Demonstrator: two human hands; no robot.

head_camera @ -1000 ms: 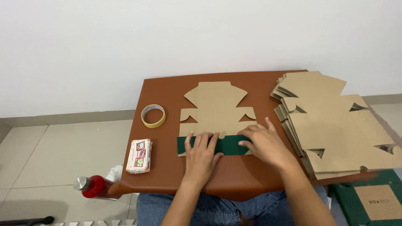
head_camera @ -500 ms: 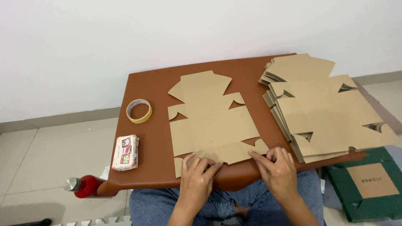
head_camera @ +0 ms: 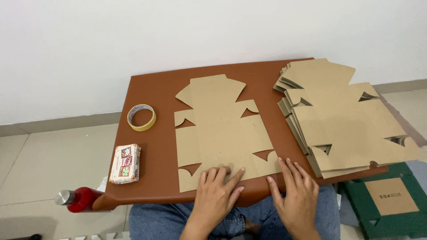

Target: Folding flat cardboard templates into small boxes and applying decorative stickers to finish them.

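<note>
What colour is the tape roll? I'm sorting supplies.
Pale yellow tape roll, clearest in the head view.

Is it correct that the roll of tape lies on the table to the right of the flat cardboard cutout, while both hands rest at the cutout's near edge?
Not quite. In the head view the roll of tape lies to the left of the flat cardboard cutout, not the right. The rest holds: it is on the table, and the left hand and right hand rest at the cutout's near edge.
</note>
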